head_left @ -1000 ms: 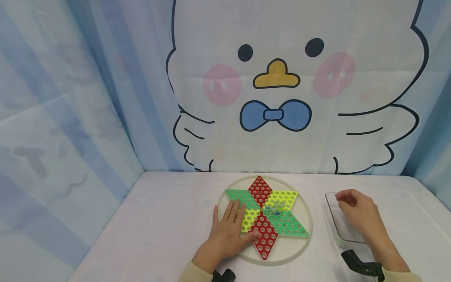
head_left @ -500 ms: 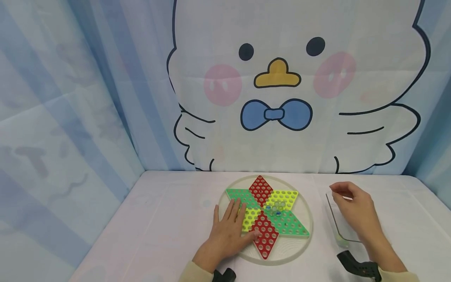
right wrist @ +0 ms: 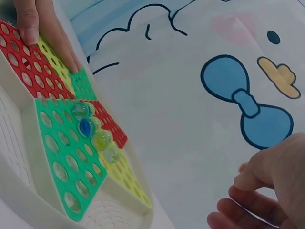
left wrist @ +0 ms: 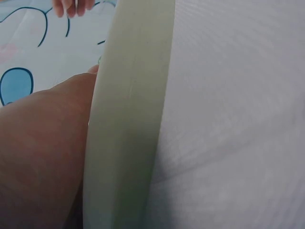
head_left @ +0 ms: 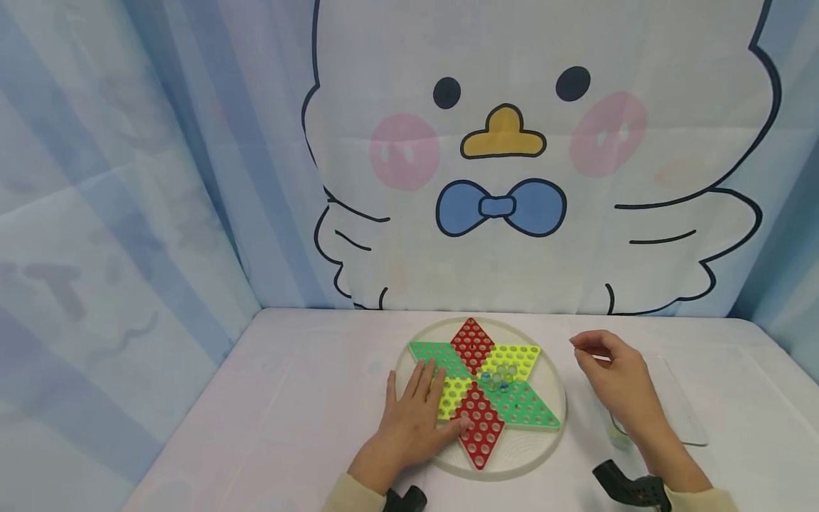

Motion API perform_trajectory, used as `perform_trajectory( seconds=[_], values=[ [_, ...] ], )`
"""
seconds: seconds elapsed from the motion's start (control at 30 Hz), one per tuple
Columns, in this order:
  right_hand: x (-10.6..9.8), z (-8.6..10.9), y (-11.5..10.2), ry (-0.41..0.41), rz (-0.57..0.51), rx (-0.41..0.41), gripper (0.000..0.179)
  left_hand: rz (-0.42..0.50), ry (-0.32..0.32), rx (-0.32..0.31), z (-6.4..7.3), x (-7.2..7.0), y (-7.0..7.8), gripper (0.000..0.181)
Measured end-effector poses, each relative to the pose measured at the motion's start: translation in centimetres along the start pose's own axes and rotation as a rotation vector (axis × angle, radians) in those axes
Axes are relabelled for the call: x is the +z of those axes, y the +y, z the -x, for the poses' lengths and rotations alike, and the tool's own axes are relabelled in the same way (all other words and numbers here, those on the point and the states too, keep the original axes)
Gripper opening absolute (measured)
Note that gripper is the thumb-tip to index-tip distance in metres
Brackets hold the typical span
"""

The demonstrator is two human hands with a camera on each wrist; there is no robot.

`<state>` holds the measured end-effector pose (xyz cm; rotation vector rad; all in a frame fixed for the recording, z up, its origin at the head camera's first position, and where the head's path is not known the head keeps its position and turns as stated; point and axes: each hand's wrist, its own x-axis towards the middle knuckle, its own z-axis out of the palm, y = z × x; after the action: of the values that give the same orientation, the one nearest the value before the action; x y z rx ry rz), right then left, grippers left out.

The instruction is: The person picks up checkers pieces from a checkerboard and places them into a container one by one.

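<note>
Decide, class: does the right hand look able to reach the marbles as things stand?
Probably yes: the right hand is beside the round tray, nothing visible blocks the marbles, and the left hand lies clear of them. Whether the right hand holds something is unclear.

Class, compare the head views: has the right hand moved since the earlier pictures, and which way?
Yes. The right hand has moved toward the picture's left, closer to the round game board, which has stayed practically in place.

Cartoon-printed backdrop [head_left: 499, 274], blue bow tie [head_left: 498, 207], yellow beak [head_left: 503, 141], blue-striped side curtain [head_left: 96, 213], pale tabletop [head_left: 275, 412]
</note>
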<state>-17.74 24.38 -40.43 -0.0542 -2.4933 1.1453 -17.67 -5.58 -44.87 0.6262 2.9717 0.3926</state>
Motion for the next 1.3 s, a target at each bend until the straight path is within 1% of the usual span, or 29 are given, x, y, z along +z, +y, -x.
perform_trajectory(
  seconds=[0.13,0.37,0.53,0.7,0.9,1.0,1.3],
  values=[
    [0.4,0.1,-0.4,-0.006,-0.029,-0.024,0.018,0.003,-0.003,0.001,0.0,0.1,0.0,0.091],
    [1.8,0.4,-1.0,-0.063,-0.053,-0.054,0.015,0.007,-0.001,-0.001,-0.1,0.0,-0.1,0.090],
    [3.2,0.1,-1.2,-0.100,-0.031,-0.045,0.016,0.012,0.002,0.003,0.0,-0.1,-0.1,0.090],
    [4.2,0.0,-1.4,-0.137,-0.032,-0.036,0.017,0.017,-0.003,0.002,0.0,-0.1,-0.1,0.090],
    [5.3,-0.1,-1.4,-0.142,-0.068,-0.049,0.014,0.017,-0.013,0.000,0.0,-0.1,0.0,0.090],
    [5.8,-0.2,-1.5,-0.147,-0.076,-0.041,0.014,0.009,-0.012,-0.001,0.0,-0.1,0.1,0.090],
    [6.2,-0.3,-1.3,-0.145,-0.087,-0.016,0.015,0.007,0.002,0.006,-0.1,0.3,-0.2,0.091]
  ],
)
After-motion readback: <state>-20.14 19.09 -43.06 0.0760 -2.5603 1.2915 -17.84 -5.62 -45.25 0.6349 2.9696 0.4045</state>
